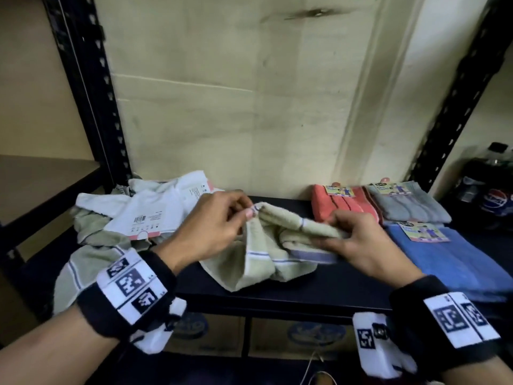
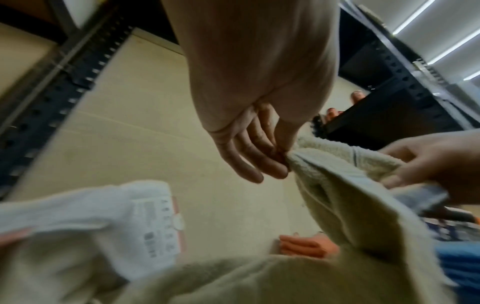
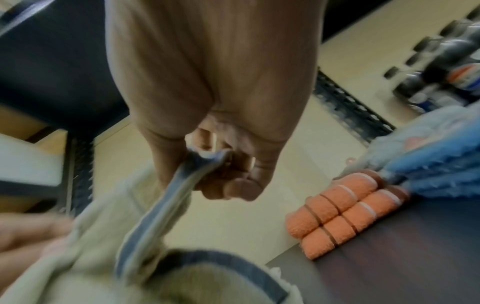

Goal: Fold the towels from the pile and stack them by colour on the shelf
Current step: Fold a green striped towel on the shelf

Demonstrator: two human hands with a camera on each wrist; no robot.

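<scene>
A beige towel point(image 1: 258, 257) with blue stripes hangs bunched over the middle of the black shelf point(image 1: 319, 290). My left hand point(image 1: 219, 220) pinches its top left corner between thumb and fingertips point(image 2: 270, 170). My right hand point(image 1: 358, 237) grips the blue-striped edge of the same beige towel point(image 3: 161, 209) in curled fingers point(image 3: 233, 185). The unfolded pile point(image 1: 116, 218) of white and pale green towels lies at the shelf's left. Folded stacks sit at the right: orange towels point(image 1: 338, 207), grey towels point(image 1: 405, 207) and blue towels point(image 1: 460, 262).
Black slotted uprights point(image 1: 91, 87) frame the shelf on both sides, with a cardboard back panel point(image 1: 249, 93) behind. Dark soda bottles point(image 1: 491, 184) stand at the far right. Cartons point(image 1: 205, 332) sit on the level below. White card labels point(image 1: 147, 215) lie on the pile.
</scene>
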